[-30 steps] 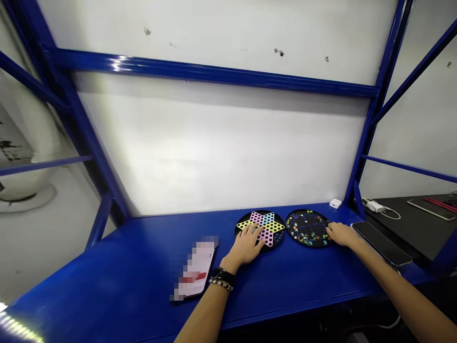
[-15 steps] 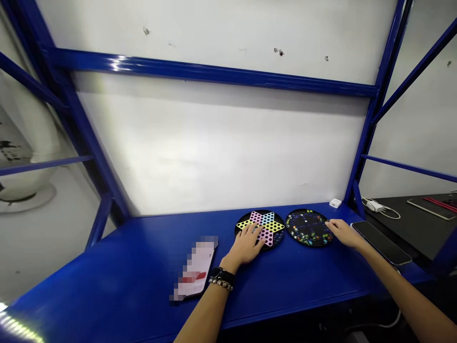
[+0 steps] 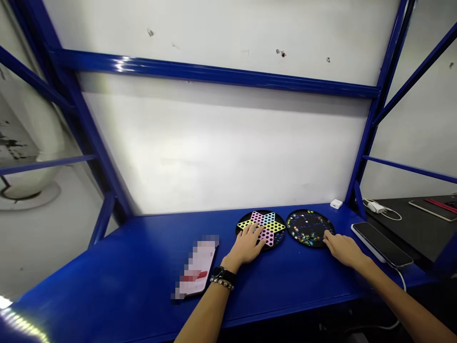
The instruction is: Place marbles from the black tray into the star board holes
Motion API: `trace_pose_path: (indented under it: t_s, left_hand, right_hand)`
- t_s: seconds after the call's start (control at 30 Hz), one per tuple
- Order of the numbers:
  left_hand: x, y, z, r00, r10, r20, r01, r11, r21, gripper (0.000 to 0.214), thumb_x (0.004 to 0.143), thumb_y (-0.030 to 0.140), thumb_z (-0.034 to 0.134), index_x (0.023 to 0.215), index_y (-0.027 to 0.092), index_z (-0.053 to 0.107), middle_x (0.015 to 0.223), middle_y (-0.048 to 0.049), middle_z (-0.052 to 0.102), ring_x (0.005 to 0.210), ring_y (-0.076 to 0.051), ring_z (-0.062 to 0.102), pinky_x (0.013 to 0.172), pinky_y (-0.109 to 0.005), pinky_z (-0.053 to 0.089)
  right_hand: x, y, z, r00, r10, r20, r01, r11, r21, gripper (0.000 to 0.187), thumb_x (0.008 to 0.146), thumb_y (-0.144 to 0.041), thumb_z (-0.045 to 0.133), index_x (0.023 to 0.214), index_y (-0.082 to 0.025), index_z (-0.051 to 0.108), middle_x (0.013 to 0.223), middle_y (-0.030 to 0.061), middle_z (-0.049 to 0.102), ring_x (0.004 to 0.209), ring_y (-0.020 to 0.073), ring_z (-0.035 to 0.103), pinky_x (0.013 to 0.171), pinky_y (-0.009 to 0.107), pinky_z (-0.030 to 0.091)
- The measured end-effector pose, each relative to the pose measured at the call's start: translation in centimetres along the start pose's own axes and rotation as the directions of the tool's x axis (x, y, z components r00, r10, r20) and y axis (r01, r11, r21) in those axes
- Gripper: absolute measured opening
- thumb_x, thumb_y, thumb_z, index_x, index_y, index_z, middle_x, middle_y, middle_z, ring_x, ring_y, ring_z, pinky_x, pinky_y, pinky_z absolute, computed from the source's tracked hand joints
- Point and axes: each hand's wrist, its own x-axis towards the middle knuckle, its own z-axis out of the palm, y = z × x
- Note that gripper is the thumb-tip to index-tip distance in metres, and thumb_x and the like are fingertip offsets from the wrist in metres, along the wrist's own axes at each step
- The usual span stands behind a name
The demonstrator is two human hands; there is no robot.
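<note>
My left hand (image 3: 246, 245) lies with spread fingers on a round Chinese checkers board (image 3: 274, 227), whose star has pink, yellow and blue points full of holes. Part of the star is hidden under the fingers. Beside it to the right is a round black tray (image 3: 313, 220) with many small coloured marbles (image 3: 306, 239), mostly along its rim. My right hand (image 3: 343, 248) is at the tray's right front rim, thumb and fingertips pinched together. What is between those fingertips, if anything, is too small to make out.
A phone (image 3: 198, 271) with a lit, partly blurred screen lies left of my left forearm. Another phone (image 3: 383, 243) rests on a white block with a cable at right. A white charger case (image 3: 336, 204) sits near the back. Blue frame bars (image 3: 221, 76) cross the wall.
My right hand has moved slightly toward me along the marble tray's rim, from its right side to its front right. My left hand stays on the board.
</note>
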Motion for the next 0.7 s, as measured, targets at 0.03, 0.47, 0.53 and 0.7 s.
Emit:
trace_pose_path:
  t_s: [0.03,0.47,0.53,0.7]
  left_hand:
    - [0.0,0.0,0.0,1.000,-0.002,0.003,0.002,1.000,0.003,0.055,0.099,0.045,0.042,0.150,0.025,0.046,0.160,-0.0101,0.041,0.150,-0.034,0.032,0.119,-0.057,0.033]
    - [-0.2,0.2,-0.2,1.000,-0.014,0.015,0.014,1.000,0.014,0.055,0.100,0.044,0.042,0.151,0.025,0.046,0.160,-0.0095,0.041,0.150,-0.034,0.032,0.119,-0.056,0.033]
    - [-0.2,0.2,-0.3,1.000,-0.012,0.020,0.012,1.000,0.011,0.055,0.099,0.043,0.042,0.151,0.024,0.046,0.160,-0.0102,0.041,0.150,-0.034,0.032,0.120,-0.056,0.032]
    - [-0.2,0.3,-0.4,1.000,-0.015,0.019,0.014,1.000,0.015,0.055,0.099,0.044,0.043,0.151,0.024,0.046,0.160,-0.0105,0.041,0.149,-0.035,0.033,0.119,-0.056,0.033]
  right_hand:
    - [0.2,0.0,-0.1,1.000,0.002,-0.003,-0.002,0.998,0.066,0.013,0.098,-0.033,0.048,0.089,-0.025,0.053,0.077,0.0066,0.068,0.075,0.0269,0.067,0.066,0.031,0.037]
    - [2.1,-3.1,-1.4,0.972,0.120,0.203,-0.197,-0.058,0.979,0.030,0.092,-0.051,0.052,0.082,-0.023,0.048,0.057,-0.0092,0.036,0.037,0.0055,0.018,0.037,0.020,0.013]
    - [2.2,-3.7,-0.6,0.983,0.136,0.122,-0.148,0.200,0.969,0.032,0.093,-0.052,0.052,0.079,-0.023,0.048,0.057,-0.0083,0.038,0.039,0.0069,0.024,0.040,0.021,0.017]
    - [1.1,-5.1,-0.4,0.993,-0.006,-0.116,0.055,0.904,0.425,0.026,0.101,-0.039,0.041,0.087,-0.023,0.055,0.071,0.0022,0.062,0.069,0.0190,0.060,0.060,0.027,0.036]
